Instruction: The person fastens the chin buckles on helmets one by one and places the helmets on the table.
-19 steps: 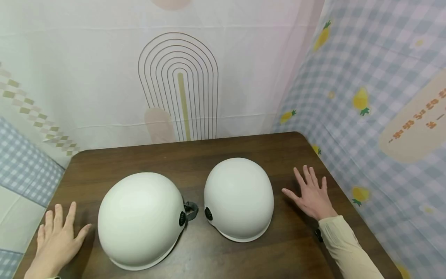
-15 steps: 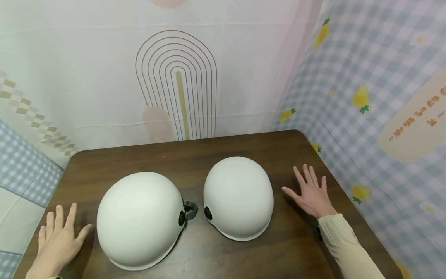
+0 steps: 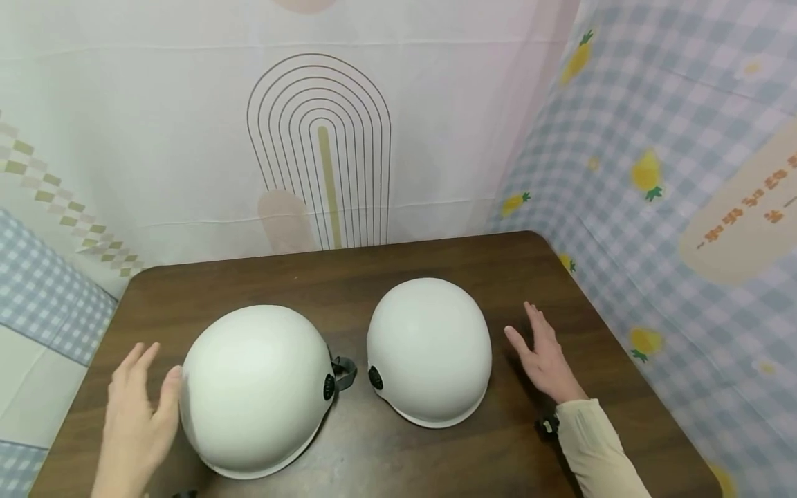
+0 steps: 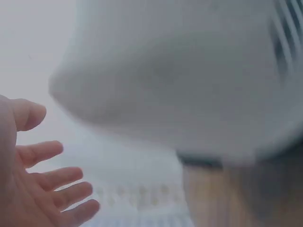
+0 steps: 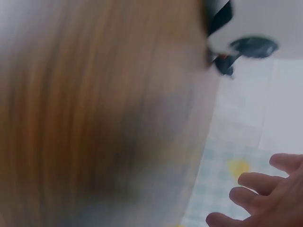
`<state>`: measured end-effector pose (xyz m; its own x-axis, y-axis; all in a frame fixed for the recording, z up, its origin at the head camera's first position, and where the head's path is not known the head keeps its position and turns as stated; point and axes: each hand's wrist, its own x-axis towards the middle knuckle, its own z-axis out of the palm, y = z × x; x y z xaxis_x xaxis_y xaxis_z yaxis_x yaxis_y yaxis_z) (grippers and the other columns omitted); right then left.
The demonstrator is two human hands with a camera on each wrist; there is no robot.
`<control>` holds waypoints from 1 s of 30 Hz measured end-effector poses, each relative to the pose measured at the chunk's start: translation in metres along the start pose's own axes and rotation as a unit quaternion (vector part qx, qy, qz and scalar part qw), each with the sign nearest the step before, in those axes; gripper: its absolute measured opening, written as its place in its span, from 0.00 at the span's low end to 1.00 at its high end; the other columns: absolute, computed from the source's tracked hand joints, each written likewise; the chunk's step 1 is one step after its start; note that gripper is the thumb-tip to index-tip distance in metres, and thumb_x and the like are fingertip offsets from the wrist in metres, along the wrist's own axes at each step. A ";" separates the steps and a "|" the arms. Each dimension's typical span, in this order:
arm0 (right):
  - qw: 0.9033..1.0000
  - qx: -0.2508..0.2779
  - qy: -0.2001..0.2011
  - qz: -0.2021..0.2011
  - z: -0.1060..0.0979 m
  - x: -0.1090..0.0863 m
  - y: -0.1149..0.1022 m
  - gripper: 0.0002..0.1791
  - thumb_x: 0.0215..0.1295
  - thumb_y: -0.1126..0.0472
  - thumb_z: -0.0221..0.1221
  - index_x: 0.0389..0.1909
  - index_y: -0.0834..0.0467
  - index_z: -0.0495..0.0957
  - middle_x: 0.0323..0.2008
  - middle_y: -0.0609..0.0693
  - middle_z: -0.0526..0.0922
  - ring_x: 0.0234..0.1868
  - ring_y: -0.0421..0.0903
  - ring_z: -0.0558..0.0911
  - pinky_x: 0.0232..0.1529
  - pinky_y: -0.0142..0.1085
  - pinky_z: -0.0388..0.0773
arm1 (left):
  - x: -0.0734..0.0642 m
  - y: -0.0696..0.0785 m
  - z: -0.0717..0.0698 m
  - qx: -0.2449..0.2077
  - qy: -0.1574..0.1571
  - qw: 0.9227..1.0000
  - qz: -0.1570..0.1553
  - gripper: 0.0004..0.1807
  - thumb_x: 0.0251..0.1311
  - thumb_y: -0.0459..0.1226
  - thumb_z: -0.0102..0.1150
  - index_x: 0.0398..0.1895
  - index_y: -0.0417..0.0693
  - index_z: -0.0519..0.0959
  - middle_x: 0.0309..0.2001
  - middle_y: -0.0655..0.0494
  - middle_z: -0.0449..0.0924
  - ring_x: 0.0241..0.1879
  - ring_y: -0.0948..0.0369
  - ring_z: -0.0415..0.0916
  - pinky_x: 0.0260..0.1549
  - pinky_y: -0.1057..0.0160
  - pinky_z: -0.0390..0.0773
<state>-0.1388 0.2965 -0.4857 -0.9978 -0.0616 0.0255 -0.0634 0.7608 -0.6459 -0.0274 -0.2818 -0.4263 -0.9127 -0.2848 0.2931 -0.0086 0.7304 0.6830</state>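
Two white helmets sit dome up, side by side. The left helmet (image 3: 255, 391) is the larger in the head view, with a black round fitting (image 3: 328, 386) and a dark strap (image 3: 344, 373) on its right side. The right helmet (image 3: 429, 353) carries a similar black fitting on its lower left. My left hand (image 3: 137, 422) is raised at the left helmet's left side, fingers spread, thumb tip right at the shell. My right hand (image 3: 544, 360) stands apart to the right of the right helmet, palm turned inward and thumb out. Neither hand holds anything.
Both helmets rest on a dark brown wooden table (image 3: 398, 456). A pale patterned cloth (image 3: 448, 138) hangs behind the table's back edge. Blue checked cloth (image 3: 623, 207) runs along the right side, and more hangs at the left.
My left hand has lifted off the table and moved right, toward the left helmet. My right hand has turned from palm down to palm inward. The helmets stay put.
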 end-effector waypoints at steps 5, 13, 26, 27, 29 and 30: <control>0.997 0.072 -0.002 0.009 0.007 -0.006 -0.015 0.39 0.74 0.37 0.42 0.78 0.46 0.39 0.76 0.58 0.43 0.74 0.63 0.44 0.64 0.66 0.47 | -0.012 0.061 0.031 -0.103 0.168 0.961 0.196 0.21 0.68 0.39 0.52 0.56 0.30 0.75 0.61 0.33 0.69 0.63 0.40 0.62 0.66 0.54 0.58; 0.987 0.162 -0.004 0.011 0.019 -0.015 -0.031 0.38 0.76 0.40 0.39 0.77 0.56 0.43 0.75 0.60 0.48 0.74 0.60 0.50 0.66 0.61 0.50 | -0.034 0.140 0.093 -0.221 0.115 0.911 0.328 0.16 0.68 0.34 0.52 0.52 0.30 0.77 0.56 0.32 0.71 0.60 0.44 0.67 0.63 0.61 0.63; 0.969 0.240 -0.010 0.051 0.041 -0.022 -0.046 0.37 0.77 0.39 0.34 0.77 0.56 0.45 0.75 0.59 0.50 0.74 0.56 0.49 0.70 0.56 0.47 | -0.040 0.156 0.174 -0.188 -0.201 0.960 0.047 0.47 0.67 0.54 0.55 0.77 0.67 0.35 0.77 0.57 0.30 0.75 0.50 0.37 0.62 0.36 0.56; 0.968 0.244 -0.013 0.051 0.043 -0.021 -0.049 0.37 0.77 0.39 0.34 0.77 0.56 0.44 0.75 0.59 0.49 0.75 0.56 0.49 0.70 0.56 0.47 | -0.039 0.156 0.177 -0.186 -0.203 0.960 0.042 0.48 0.66 0.56 0.55 0.77 0.67 0.34 0.77 0.56 0.29 0.75 0.49 0.36 0.62 0.35 0.55; 0.967 0.249 -0.018 0.053 0.045 -0.021 -0.053 0.37 0.77 0.39 0.34 0.78 0.55 0.43 0.76 0.57 0.47 0.75 0.55 0.48 0.70 0.55 0.46 | -0.038 0.155 0.180 -0.186 -0.204 0.961 0.036 0.49 0.65 0.58 0.54 0.77 0.67 0.34 0.77 0.55 0.29 0.75 0.48 0.36 0.62 0.34 0.54; 0.967 0.249 -0.018 0.053 0.045 -0.021 -0.055 0.37 0.77 0.39 0.35 0.78 0.55 0.43 0.76 0.57 0.47 0.75 0.54 0.48 0.70 0.55 0.46 | -0.037 0.154 0.181 -0.187 -0.203 0.961 0.035 0.49 0.64 0.58 0.54 0.78 0.67 0.34 0.77 0.54 0.29 0.75 0.47 0.36 0.62 0.34 0.54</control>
<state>-0.1138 0.2267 -0.4852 -0.9962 -0.0289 -0.0817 0.0659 0.3599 -0.9307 -0.0687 -0.0462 -0.4529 -0.9905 0.0772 0.1135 0.1361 0.4438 0.8857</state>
